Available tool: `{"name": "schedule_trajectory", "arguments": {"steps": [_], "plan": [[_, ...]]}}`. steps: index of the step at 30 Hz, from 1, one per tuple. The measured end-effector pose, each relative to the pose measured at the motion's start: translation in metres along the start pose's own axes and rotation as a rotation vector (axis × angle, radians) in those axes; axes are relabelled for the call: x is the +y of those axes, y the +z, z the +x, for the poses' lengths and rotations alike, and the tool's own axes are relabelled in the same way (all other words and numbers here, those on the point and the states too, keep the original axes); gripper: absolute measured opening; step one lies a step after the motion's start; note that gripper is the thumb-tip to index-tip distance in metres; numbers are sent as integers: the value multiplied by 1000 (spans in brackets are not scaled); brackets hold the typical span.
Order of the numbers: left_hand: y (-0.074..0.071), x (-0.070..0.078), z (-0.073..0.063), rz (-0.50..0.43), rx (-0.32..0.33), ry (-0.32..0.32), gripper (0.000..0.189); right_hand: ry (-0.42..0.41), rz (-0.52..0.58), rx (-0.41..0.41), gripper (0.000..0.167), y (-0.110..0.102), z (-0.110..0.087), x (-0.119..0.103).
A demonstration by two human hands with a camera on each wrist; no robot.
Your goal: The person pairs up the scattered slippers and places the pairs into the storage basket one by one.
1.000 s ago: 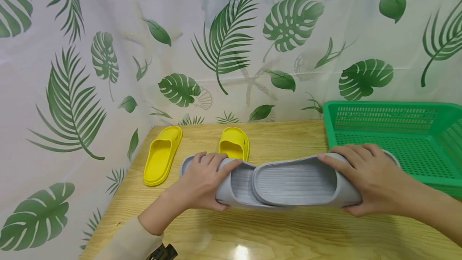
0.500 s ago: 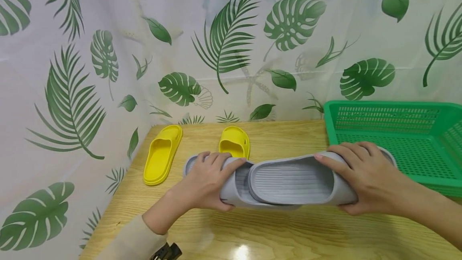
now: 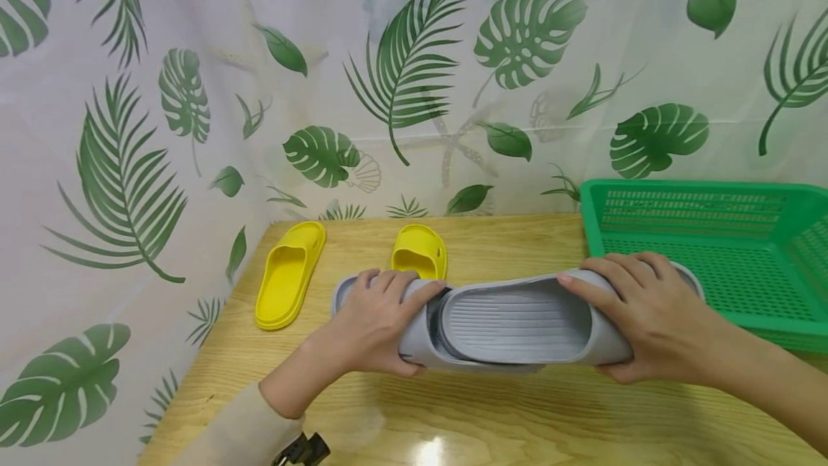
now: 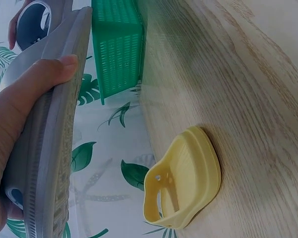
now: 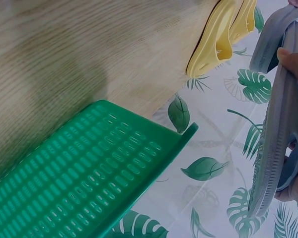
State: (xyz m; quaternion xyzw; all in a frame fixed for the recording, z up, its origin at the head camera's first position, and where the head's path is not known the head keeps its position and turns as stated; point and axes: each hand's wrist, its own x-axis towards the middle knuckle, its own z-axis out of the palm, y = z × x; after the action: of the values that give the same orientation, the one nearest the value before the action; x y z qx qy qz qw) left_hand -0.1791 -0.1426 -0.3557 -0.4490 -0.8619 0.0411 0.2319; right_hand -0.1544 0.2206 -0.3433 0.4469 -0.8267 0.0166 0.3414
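Two grey slippers are held up over the table, their heel ends overlapping. My left hand (image 3: 378, 322) grips the left grey slipper (image 4: 44, 148) across its strap, thumb along the sole edge in the left wrist view. The right grey slipper (image 3: 517, 322) is gripped the same way by my right hand (image 3: 653, 315), and its heel lies over the inside of the left one. In the right wrist view its ribbed sole (image 5: 268, 158) faces the basket side. Behind them on the table are two yellow slippers, one at the left (image 3: 287, 279) and one partly hidden (image 3: 419, 250).
A green perforated basket (image 3: 589, 236) stands at the back right of the wooden table (image 3: 504, 250), close behind my right hand. A leaf-printed white curtain (image 3: 414, 34) closes off the back and left side.
My right hand has shifted slightly left and my left hand slightly right, so the grey slippers overlap more. The yellow slippers and the basket stay put.
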Motion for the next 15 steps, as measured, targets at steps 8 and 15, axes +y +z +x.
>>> {"name": "schedule_trajectory", "arguments": {"steps": [8, 15], "plan": [[0, 2, 4, -2, 7, -7, 107, -2, -5, 16, 82, 1, 1, -1], [0, 3, 7, 7, 14, 0, 107, -6, -10, 8, 82, 2, 3, -2]]}}
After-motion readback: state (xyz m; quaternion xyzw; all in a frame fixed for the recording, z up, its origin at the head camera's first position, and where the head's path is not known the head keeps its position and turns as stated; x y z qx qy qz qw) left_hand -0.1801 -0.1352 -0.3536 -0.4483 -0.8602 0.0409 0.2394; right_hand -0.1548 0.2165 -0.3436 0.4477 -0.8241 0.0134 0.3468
